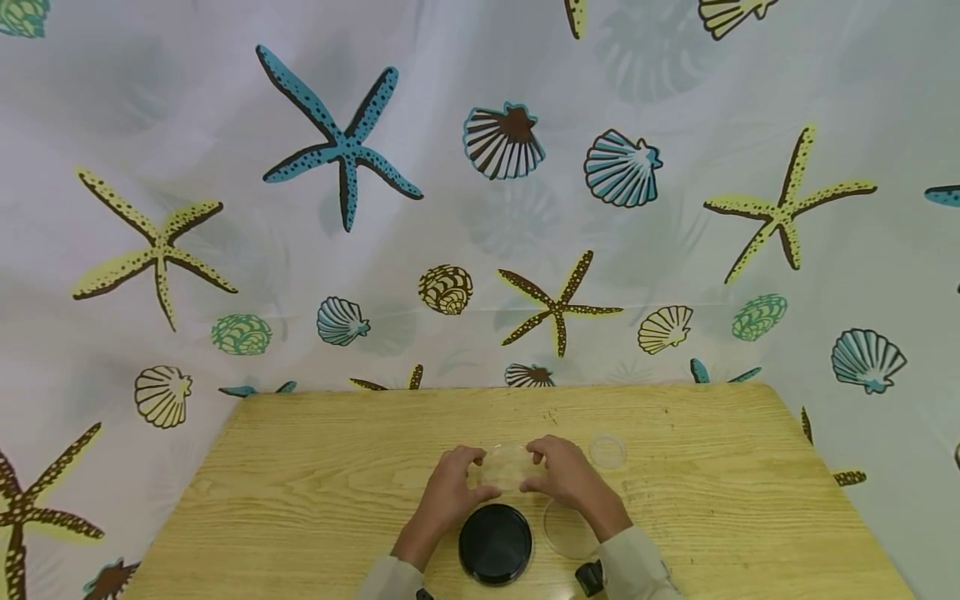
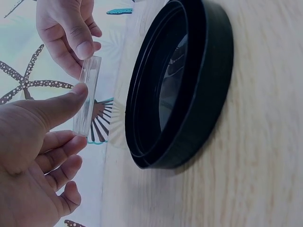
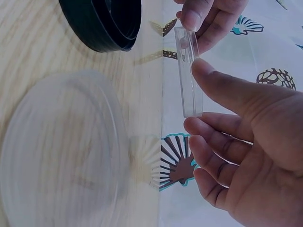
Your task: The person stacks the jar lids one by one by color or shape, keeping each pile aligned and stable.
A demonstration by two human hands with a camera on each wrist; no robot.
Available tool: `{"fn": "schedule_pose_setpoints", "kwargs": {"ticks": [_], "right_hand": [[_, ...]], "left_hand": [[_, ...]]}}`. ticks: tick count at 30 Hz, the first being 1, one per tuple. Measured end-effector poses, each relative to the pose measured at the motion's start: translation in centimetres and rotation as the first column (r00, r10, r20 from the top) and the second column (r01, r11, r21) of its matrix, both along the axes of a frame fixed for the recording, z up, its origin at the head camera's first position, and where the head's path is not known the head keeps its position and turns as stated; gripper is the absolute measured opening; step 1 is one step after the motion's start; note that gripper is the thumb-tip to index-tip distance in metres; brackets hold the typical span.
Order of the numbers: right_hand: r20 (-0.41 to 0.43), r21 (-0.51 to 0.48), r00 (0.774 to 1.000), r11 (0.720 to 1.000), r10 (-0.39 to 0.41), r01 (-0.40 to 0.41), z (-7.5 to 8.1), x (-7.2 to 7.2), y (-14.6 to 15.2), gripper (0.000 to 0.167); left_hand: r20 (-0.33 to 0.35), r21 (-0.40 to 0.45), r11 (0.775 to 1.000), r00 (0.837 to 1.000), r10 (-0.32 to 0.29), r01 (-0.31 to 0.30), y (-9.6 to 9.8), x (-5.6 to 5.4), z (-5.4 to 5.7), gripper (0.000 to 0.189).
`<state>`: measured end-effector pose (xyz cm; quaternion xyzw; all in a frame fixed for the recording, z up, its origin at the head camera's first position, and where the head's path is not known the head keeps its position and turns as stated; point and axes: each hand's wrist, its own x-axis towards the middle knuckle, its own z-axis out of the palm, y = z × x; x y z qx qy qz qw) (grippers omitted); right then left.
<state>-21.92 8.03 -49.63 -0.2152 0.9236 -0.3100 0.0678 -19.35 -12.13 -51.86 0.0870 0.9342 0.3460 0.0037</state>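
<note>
Both hands hold a clear, shallow plastic dish [image 1: 505,468] above the wooden table, beyond the black round container. My left hand [image 1: 450,483] pinches its left side between thumb and fingers, and my right hand [image 1: 562,475] grips the opposite side the same way. Edge-on in the left wrist view, the dish [image 2: 86,101] is thin and flat-sided. The right wrist view shows the thumb on one face of the dish [image 3: 188,73] and the index finger at its lower end, with the other fingers loosely curled.
A black round container [image 1: 495,544] with a raised rim stands close in front of the hands. Under the right forearm lies a large translucent round lid [image 1: 558,533]. A small clear disc [image 1: 607,452] rests right of the right hand. A shell-and-starfish curtain [image 1: 420,217] hangs behind the table [image 1: 315,467].
</note>
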Motion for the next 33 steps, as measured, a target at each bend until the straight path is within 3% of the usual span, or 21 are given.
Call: {"fn": "schedule_pose_setpoints", "kwargs": {"ticks": [8, 17, 26, 33], "right_hand": [[-0.002, -0.016, 1.000, 1.000, 0.000, 0.000, 0.3, 0.3, 0.5, 0.052], [0.041, -0.043, 0.999, 0.999, 0.000, 0.002, 0.9, 0.6, 1.3, 0.053], [0.029, -0.043, 1.000, 0.999, -0.010, 0.011, 1.2, 0.9, 2.1, 0.052], [0.035, -0.055, 0.999, 0.998, -0.007, 0.009, 1.3, 1.2, 2.6, 0.052]], "left_hand": [[-0.036, 0.007, 1.000, 0.999, -0.012, 0.012, 0.2, 0.2, 0.1, 0.051], [-0.020, 0.018, 1.000, 1.000, -0.020, 0.021, 0.7, 0.5, 0.9, 0.052], [-0.048, 0.000, 0.999, 0.998, -0.051, 0.051, 1.3, 0.7, 1.1, 0.052], [-0.032, 0.008, 0.998, 0.998, -0.056, 0.056, 1.6, 0.6, 1.2, 0.052]]}}
